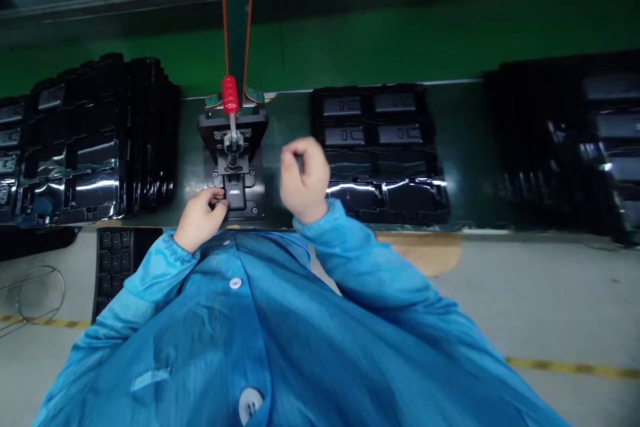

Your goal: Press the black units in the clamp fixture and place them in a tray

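My left hand (200, 217) pinches the little black part (235, 195) so it sits square in the toggle-clamp jig (233, 140), while my right hand (304, 180) hovers half-curled, can't tell if it's holding anything.

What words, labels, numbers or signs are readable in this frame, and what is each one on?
None can be read. The small black part in the clamp fixture, pinched at its edge by the left hand, bears a pale mark, too blurred to read. The parts in the black trays show no legible print.

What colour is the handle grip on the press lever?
The lever grip is red, seen best in the head view.
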The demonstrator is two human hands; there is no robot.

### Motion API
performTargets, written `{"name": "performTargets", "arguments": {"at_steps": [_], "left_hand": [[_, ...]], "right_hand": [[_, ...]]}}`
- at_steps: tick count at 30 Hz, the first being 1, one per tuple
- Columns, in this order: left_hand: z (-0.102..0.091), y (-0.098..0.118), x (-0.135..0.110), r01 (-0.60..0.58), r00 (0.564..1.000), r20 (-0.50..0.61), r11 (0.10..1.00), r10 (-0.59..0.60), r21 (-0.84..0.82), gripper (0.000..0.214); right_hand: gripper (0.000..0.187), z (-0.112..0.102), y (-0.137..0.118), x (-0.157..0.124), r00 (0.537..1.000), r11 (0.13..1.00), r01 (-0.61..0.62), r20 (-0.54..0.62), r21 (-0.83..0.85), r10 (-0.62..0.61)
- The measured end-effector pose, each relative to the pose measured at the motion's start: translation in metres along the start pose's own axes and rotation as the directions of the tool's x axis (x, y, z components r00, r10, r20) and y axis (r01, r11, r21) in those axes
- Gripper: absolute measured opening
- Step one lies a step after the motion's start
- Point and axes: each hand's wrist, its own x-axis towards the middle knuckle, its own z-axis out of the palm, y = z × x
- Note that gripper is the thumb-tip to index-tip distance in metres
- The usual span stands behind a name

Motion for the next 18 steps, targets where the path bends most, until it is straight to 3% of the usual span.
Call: {"name": "performTargets", "arguments": {"at_steps": [3,6,12,18], "left_hand": [[0.001,0.001,0.004,0.070,0.997,0.015,0.996,-0.070,-0.053,0.023],[0.003,-0.001,0.009,0.109,0.994,0.008,0.987,-0.108,-0.122,0.024],[0.005,-0.002,0.016,0.200,0.979,0.020,0.953,-0.201,-0.229,0.028],[0.002,0.000,0.020,0.211,0.978,0.046,0.940,-0.206,-0.269,0.034]], "right_hand": [[0.020,-0.013,0.017,-0.068,0.970,0.992,-0.086,0.221,-0.091,0.104],[0.016,-0.019,0.026,-0.108,0.929,0.993,-0.055,0.358,-0.106,0.090],[0.013,-0.015,0.031,-0.117,0.899,0.990,0.018,0.435,-0.137,0.044],[0.014,-0.012,0.032,-0.119,0.882,0.981,0.081,0.470,-0.177,0.012]]}}
